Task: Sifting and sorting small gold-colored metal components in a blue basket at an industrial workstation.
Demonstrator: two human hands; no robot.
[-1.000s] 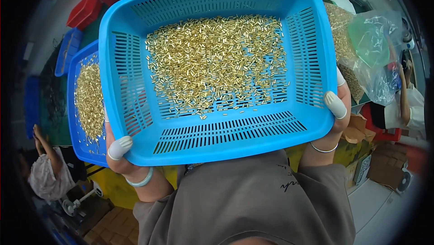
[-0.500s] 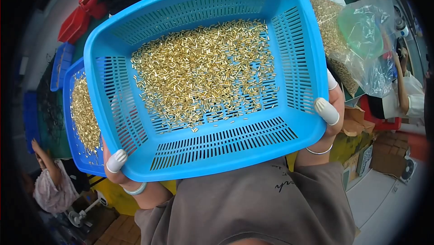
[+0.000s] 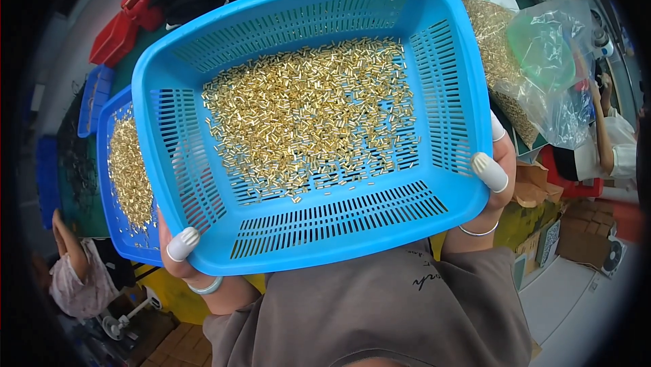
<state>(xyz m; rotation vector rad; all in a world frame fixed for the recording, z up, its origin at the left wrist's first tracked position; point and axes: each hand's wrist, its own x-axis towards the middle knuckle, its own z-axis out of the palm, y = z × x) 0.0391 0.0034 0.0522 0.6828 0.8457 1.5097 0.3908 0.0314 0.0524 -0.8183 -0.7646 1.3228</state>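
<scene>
Between my hands hangs a light blue slotted plastic basket (image 3: 352, 248), tipped a little. Many small brass-coloured metal tubes (image 3: 305, 109) lie spread over its slotted floor, thickest in the middle and far part. My left hand (image 3: 178, 248) grips the near left corner, a white finger cot on its thumb over the rim. At the right side, my right hand (image 3: 498, 170) clasps the wall, with white finger cots on the thumb and another finger. The remaining fingers of both hands are mostly hidden behind the basket.
A darker blue tray (image 3: 108, 170) with more brass pieces sits at the left, partly behind the basket. At the right lie a large bag of brass pieces (image 3: 491, 35) and a clear plastic bag (image 3: 553, 75). Red bins (image 3: 115, 38) stand far left. People work at both sides.
The basket has shifted slightly down and to the right, with both hands still on it. The brass pieces inside have moved along with it.
</scene>
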